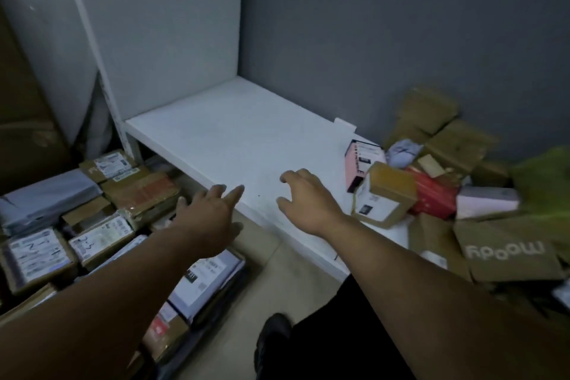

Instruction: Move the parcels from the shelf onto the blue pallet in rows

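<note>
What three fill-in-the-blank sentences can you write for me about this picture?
1. The left hand and the right hand both hold ____.
2. The pink box stands on a shelf whose colour is ____.
3. The heaped parcels lie at the shelf's ____ end.
Missing words: nothing; white; right.

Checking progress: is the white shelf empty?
Not empty: the shelf is mostly bare, but a pink box and a brown box sit at its right end.

Parcels (385, 191) heaped on white shelf (234, 139), right end
</note>
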